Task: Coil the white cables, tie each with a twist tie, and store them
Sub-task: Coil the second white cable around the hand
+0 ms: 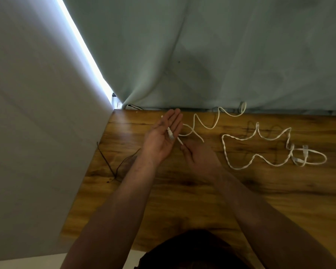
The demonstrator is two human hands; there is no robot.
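Wooden table, grey-green curtain behind, pale wall left

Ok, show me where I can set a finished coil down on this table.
Bare table lies between the forearms and nearer than the loose cable at right; the back left corner beyond the dark wire too. Crowded around the left hand, right hand and held cable.

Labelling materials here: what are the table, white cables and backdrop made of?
Table: wood or wood-look laminate, glossy; grain, glare. Left cable: probably plastic-sheathed, smooth, keeps kinks. Right cable: same white, looks twisted. Backdrop: matte grey-green cloth; soft folds.
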